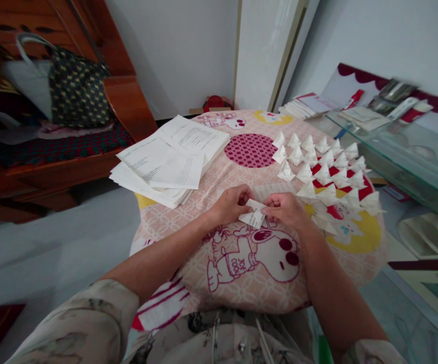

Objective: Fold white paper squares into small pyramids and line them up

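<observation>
Between my two hands is a small folded paper (253, 214), white with printed lines. My left hand (232, 203) pinches its left corner between thumb and fingers. The right corner is pinched by my right hand (282, 206). Just beyond my fingers a flat printed sheet (270, 190) lies on the table, partly covered by the hands. Rows of folded paper pieces (322, 173) with pointed tops stand at the right of the table. To the left lies a stack of printed paper (173, 159), its top sheets askew.
A patterned pink cloth (219, 253) covers the round table. Close on the right is a glass shelf (401, 151) carrying a red marker (353, 99) and other items. Left of the table stands a wooden bench (128, 108) with a dark patterned bag (77, 88).
</observation>
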`<move>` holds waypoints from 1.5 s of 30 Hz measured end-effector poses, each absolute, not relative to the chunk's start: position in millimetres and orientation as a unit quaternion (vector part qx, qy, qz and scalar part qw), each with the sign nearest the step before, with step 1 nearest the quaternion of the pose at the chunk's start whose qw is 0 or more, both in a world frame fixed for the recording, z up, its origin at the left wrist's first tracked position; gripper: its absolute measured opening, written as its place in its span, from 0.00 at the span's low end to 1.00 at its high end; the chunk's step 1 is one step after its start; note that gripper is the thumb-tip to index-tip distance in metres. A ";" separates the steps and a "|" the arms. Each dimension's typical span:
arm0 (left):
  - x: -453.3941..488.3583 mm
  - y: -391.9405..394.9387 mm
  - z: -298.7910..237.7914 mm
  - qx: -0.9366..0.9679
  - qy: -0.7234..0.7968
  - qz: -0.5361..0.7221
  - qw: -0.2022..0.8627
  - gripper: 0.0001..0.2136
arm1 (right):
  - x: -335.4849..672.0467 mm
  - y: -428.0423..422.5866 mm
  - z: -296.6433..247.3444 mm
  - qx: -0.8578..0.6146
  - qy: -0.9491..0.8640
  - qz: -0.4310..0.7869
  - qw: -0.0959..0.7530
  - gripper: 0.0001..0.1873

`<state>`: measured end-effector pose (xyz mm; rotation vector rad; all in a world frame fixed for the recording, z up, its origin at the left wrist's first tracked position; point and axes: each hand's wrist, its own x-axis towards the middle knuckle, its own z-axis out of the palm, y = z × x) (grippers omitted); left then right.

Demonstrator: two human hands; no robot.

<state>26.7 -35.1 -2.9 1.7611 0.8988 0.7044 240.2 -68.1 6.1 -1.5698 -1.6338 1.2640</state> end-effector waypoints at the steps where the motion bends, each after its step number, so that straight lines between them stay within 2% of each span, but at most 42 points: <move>1: 26.9 -33.6 -1.2 0.703 0.357 0.308 0.533 0.12 | 239.3 -69.0 8.3 -0.572 -0.591 0.483 0.299 0.10; 6: 26.7 -24.9 17.4 0.644 0.250 0.330 0.643 0.15 | 233.6 -73.9 21.0 -0.541 -0.535 0.464 0.454 0.12; 9: 26.2 -24.5 27.5 0.645 0.221 0.319 0.658 0.16 | 231.6 -77.7 25.1 -0.539 -0.521 0.437 0.497 0.11; 19: 27.1 -40.2 19.7 0.650 0.305 0.365 0.593 0.16 | 226.7 -86.4 31.7 -0.535 -0.546 0.441 0.471 0.08; 26: 20.6 -46.1 24.5 0.746 0.326 0.425 0.395 0.10 | 224.4 -89.2 26.2 -0.527 -0.561 0.418 0.483 0.09; 29: 20.2 -47.8 24.7 0.767 0.322 0.427 0.354 0.09 | 222.7 -90.4 25.3 -0.521 -0.563 0.410 0.493 0.08; 33: 20.3 -49.4 26.1 0.771 0.335 0.418 0.346 0.10 | 222.0 -91.6 26.4 -0.521 -0.561 0.411 0.495 0.07; 37: 20.4 -50.2 27.9 0.762 0.334 0.404 0.381 0.11 | 223.5 -92.1 26.1 -0.517 -0.564 0.418 0.490 0.07; 45: 22.0 -51.4 29.8 0.750 0.324 0.396 0.420 0.10 | 222.8 -91.7 20.0 -0.480 -0.524 0.486 0.509 0.05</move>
